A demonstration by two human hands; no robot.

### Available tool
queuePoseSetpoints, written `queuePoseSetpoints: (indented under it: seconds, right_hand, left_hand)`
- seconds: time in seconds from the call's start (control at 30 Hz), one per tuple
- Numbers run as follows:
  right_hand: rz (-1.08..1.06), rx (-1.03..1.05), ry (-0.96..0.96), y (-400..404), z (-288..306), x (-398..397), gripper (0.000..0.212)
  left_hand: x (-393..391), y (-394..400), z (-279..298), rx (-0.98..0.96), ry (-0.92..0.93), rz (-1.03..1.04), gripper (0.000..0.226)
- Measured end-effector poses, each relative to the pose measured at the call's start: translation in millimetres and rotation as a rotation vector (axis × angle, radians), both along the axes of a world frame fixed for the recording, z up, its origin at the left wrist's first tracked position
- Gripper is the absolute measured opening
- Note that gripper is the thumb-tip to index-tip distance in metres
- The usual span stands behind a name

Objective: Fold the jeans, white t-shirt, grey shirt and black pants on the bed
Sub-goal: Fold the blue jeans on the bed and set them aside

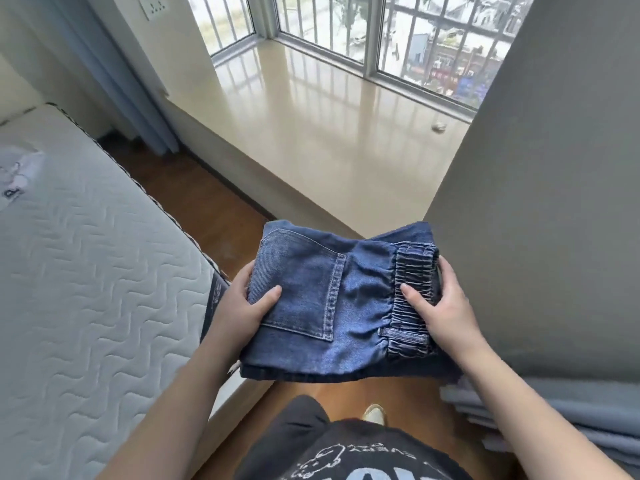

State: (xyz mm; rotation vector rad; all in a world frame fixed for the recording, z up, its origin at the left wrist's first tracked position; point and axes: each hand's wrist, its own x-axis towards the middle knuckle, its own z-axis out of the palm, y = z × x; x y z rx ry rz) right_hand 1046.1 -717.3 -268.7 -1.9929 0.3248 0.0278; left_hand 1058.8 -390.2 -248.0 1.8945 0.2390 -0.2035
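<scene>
both bare forearms reach up from the lower corners of the frame toward its centre. the left hand (242,306) has its thumb laid flat on top and its fingers curled underneath (mostly hidden). the right hand (440,306) mirrors it, thumb pointing inward, fingers wrapped round the far side.

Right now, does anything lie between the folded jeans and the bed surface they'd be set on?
Nothing visible does. Both hands, left hand and right hand, hold the folded jeans above the floor beside the mattress, whose near quilted area lies bare.
</scene>
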Motion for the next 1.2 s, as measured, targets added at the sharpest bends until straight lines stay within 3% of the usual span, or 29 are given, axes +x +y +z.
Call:
queuePoseSetpoints:
  seconds: [0.2, 0.6, 0.93, 1.2]
  right_hand:
    - [0.164, 0.009, -0.004, 16.1, -4.2, 84.7, 0.071]
    - [0.379, 0.022, -0.011, 105.1, -7.6, 254.9, 0.075]
    - [0.42, 0.042, 0.014, 175.0, -25.6, 380.0, 0.069]
    - [0.601, 0.141, 0.046, 243.9, -26.6, 487.2, 0.066]
  left_hand:
    - [41.0, 24.0, -9.8, -0.017, 0.04, 0.16, 0.074]
    - [154.2, 103.7, -31.4, -0.108, 0.046, 0.333, 0.08]
    - [244.1, 153.1, -35.3, -0.102, 0.049, 0.459, 0.077]
    - [304.0, 190.6, -28.6, -0.087, 0.015, 0.636, 0.058]
